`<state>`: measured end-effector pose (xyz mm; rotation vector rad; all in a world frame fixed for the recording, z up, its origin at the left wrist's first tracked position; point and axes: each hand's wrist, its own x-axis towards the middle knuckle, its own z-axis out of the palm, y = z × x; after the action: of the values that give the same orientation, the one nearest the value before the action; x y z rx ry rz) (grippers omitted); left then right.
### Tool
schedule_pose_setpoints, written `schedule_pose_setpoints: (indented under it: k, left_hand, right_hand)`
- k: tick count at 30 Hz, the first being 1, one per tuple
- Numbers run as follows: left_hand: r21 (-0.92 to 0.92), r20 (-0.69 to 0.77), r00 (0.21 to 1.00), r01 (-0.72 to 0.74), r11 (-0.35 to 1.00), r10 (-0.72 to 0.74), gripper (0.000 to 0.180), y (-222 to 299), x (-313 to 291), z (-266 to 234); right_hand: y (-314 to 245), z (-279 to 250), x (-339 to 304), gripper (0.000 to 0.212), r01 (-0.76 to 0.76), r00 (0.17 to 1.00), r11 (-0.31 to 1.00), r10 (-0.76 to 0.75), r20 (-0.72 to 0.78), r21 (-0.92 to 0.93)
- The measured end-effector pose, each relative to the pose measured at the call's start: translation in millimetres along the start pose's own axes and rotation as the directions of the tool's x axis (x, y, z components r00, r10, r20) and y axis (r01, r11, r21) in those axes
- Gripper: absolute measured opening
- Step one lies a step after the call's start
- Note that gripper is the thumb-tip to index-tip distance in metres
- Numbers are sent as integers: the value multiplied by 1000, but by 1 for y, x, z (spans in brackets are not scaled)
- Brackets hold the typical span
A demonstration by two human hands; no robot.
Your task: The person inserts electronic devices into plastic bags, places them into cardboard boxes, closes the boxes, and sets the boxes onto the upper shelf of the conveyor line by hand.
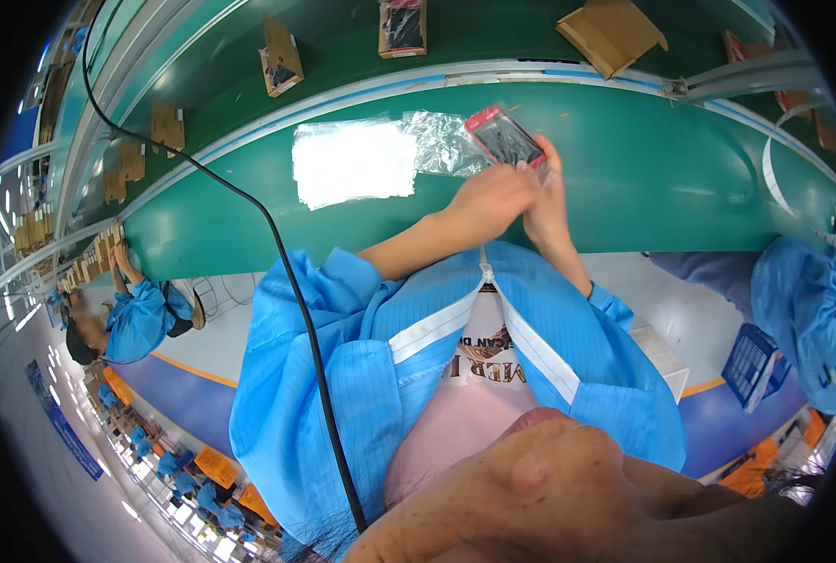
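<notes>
Over the green bench (221,211), my right hand (549,202) grips a flat red and black rectangular device (504,136). The device is tilted, and shiny clear plastic seems to cover it. My left hand (498,199) is closed at the device's near end, fingers curled; what they pinch there is hidden. Left of the device lie crinkled clear plastic bags (441,141). A stack of flat white sheets or bags (354,161), bright with glare, adjoins them.
Beyond the bench edge, a green belt carries an open carton (282,61), a box with a dark item (402,28) and another open carton (613,38). A black cable (282,244) hangs across the left. Co-workers sit at both sides; a blue crate (754,368) stands right.
</notes>
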<state>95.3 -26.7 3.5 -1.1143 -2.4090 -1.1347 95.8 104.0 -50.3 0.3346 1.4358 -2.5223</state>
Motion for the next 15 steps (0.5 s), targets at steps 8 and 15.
schedule_pose_setpoints:
  k: [8, 15]
  left_hand:
    - [-791, 600, 318, 374, -484, -734, 28, -50, -24, 6]
    - [-741, 668, 294, 178, -647, -684, 35, -62, -32, 16]
  right_hand:
    - [-30, -3, 2, 14, -288, 931, 958, 279, 237, 6]
    - [-51, -3, -7, 13, -309, 877, 922, 371, 305, -232]
